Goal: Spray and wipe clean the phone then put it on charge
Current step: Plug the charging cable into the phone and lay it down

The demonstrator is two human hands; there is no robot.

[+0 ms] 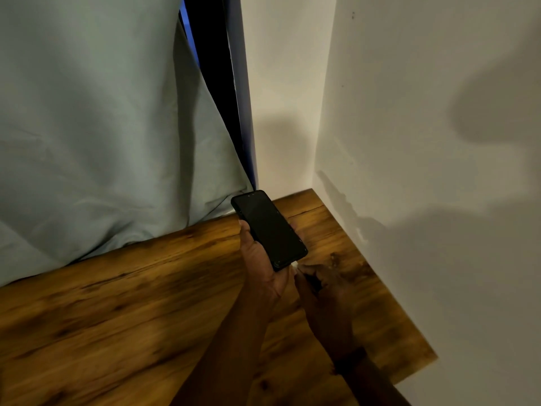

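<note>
Left hand [263, 259] palm-up gripping phone [269, 228] (screen dark), right hand [325, 284] pinching white plug [295, 264] at its lower end.

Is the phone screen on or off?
Off: the phone, held screen up in the left hand, shows plain black glass, nothing lit.

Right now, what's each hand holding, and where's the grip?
Left hand cradles the phone by its lower half, screen up. Right hand pinches a small white thing at the phone's bottom edge; likely a charger plug, too blurred to confirm.
</note>
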